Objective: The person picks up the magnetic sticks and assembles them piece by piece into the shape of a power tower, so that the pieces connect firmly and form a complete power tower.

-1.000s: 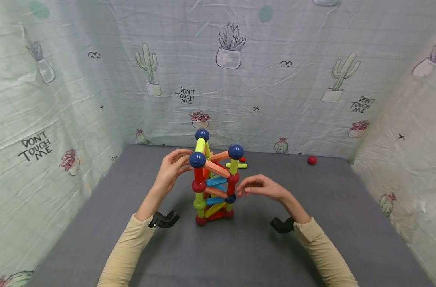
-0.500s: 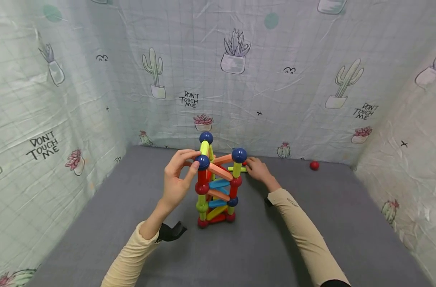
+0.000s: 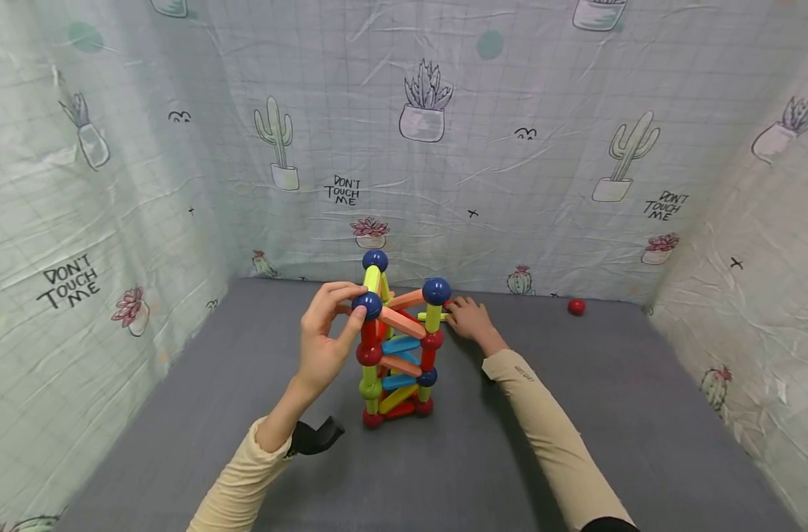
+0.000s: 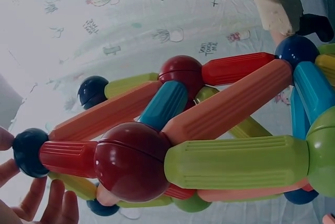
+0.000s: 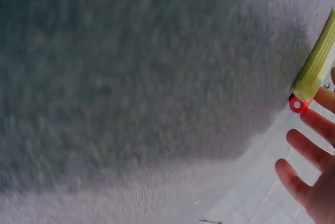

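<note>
A tower of magnetic sticks and balls [image 3: 369,355] stands upright at the middle of the table. My left hand [image 3: 324,336] pinches the blue ball [image 3: 367,305] at its near left top corner, thumb in front and fingers behind. In the left wrist view that blue ball [image 4: 30,152] joins a red stick [image 4: 68,158]. Behind the tower on the right, my right hand [image 3: 473,321] reaches down to a yellow-green stick [image 5: 316,59] on the table. Its fingers are spread and nearly straight, fingertips right at the stick's end. A red piece with a round metal end [image 5: 297,104] shows beside them.
A lone red ball [image 3: 576,307] lies at the back right of the grey table [image 3: 417,480]. A cactus-printed curtain [image 3: 483,170] encloses the back and both sides. The tower stands between my two forearms.
My right hand has gone from the tower's right side back to the yellow-green stick behind it. My left hand has come from beside the tower to pinch the blue top ball.
</note>
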Motion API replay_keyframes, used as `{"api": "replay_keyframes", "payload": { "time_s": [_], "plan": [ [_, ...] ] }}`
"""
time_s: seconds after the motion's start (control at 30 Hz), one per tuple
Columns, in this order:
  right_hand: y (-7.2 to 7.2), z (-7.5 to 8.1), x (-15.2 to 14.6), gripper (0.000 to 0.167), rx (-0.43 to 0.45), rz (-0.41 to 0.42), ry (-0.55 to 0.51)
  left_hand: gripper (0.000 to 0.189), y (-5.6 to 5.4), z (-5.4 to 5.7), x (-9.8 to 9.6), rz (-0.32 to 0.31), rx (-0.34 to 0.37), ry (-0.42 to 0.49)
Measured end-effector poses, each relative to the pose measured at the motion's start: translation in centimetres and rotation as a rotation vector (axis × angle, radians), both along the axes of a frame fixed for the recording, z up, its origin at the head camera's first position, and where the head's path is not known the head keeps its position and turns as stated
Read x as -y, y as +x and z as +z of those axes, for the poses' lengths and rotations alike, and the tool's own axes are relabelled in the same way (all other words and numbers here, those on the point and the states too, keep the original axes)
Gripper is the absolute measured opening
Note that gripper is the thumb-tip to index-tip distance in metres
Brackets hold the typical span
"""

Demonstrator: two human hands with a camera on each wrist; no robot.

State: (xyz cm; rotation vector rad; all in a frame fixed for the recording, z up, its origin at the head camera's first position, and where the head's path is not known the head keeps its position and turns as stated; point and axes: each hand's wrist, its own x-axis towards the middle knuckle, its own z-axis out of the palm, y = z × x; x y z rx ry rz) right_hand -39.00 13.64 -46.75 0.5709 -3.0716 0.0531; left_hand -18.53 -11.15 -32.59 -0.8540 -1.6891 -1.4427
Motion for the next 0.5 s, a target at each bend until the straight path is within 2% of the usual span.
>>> {"api": "replay_keyframes", "payload": {
  "time_s": [0.1, 0.2, 0.33, 0.43, 0.5],
  "plan": [
    [-0.1, 0.3, -0.2, 0.031, -0.074, -0.034, 0.057, 0.027, -0.3, -0.3, 0.1, -0.002, 0.01, -0.004],
    [-0.3, 0.5, -0.6, 0.025, -0.099, -0.073, 0.115, 0.027, -0.4, -0.4, 0.1, -0.006, 0.016, -0.004],
    [-0.5, 0.6, -1.1, 0.028, -0.073, -0.117, 0.136, 0.027, -0.4, -0.5, 0.1, -0.003, 0.025, -0.006],
    [-0.5, 0.6, -1.3, 0.036, -0.035, -0.129, 0.103, 0.025, -0.4, -0.5, 0.2, -0.001, 0.03, -0.006],
    [-0.5, 0.6, -1.5, 0.035, -0.016, -0.116, 0.072, 0.025, -0.3, -0.5, 0.2, 0.0, 0.03, -0.006]
  ]
}}
